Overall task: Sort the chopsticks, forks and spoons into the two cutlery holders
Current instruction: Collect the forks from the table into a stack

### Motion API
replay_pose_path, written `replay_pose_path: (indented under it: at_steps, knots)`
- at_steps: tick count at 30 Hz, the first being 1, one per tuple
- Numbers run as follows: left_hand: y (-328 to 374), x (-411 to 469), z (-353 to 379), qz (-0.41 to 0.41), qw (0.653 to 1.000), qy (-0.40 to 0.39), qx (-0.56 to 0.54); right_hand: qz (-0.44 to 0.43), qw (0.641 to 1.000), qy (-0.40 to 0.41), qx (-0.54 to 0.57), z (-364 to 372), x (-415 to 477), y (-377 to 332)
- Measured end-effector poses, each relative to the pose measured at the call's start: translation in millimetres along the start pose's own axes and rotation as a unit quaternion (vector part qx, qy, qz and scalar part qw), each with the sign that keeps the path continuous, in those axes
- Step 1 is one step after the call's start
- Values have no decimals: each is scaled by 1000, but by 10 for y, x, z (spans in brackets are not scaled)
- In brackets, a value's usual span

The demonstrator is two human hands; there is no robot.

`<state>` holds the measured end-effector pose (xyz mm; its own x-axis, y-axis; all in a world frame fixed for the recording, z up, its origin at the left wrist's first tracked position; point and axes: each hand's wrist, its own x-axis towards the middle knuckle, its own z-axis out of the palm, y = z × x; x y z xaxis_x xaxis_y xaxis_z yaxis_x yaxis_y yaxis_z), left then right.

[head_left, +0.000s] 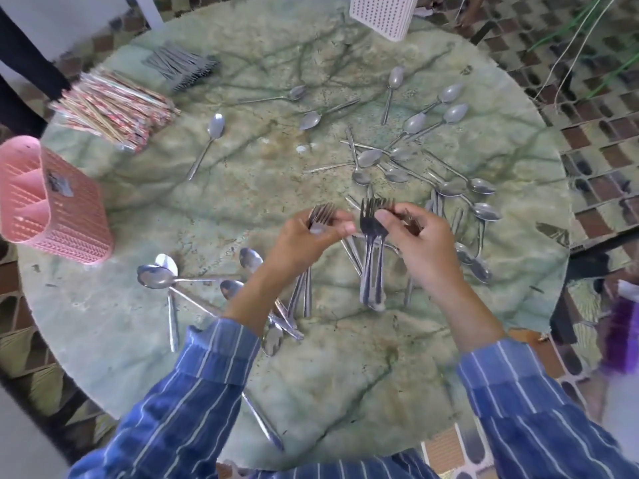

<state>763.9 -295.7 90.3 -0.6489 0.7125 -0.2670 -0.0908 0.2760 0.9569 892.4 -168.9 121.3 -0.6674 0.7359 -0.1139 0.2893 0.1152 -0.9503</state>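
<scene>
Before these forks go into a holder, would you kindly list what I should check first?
1. Left hand grips the left fork bundle: ok.
2. Right hand grips the right fork bundle: ok.
3. Both bundles' tines point the same way: ok.
4. Pink cutlery holder compartments open: ok.
5. White cutlery holder inside free: cannot tell, cropped.
6. All forks gathered: not ok; another fork pile lies beside the chopsticks.

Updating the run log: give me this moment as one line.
left hand: grips left fork bunch | right hand: grips right fork bunch | spoons: scattered on table | chopsticks: piled far left
</scene>
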Motion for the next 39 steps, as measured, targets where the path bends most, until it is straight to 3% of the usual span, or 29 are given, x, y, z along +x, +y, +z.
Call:
replay_pose_path:
  at_steps: [5, 12, 16, 19, 24, 28, 32, 39]
  knots:
    - [151, -83, 604, 39, 999, 31, -12, 64, 995, -15, 73, -454, 28, 150]
    - [219, -133, 1369, -1, 998, 63, -8, 115, 983, -15, 143, -1122, 1, 388]
    - [181, -200, 1717, -37, 996, 49, -60, 94, 988, -59, 111, -1456, -29, 512]
    - [121, -228, 1923, -20, 998, 37, -52, 66, 985, -99, 127, -1604, -95, 575]
    - [-40, -171, 2172, -69, 989, 73, -110, 84, 979, -150, 113, -1618, -112, 806]
    - [-149, -136, 2231, -59, 981, 141, -120, 146, 977, -139, 67, -1510, -34, 1093]
    - [-199, -159, 2240, -91, 981, 108, -130, 162, 974, -147, 55, -1566, 53, 1165]
    - [-168, -192, 2225, -52, 996, 58, -53, 169, 962, -199, 79, -1524, 195, 1023]
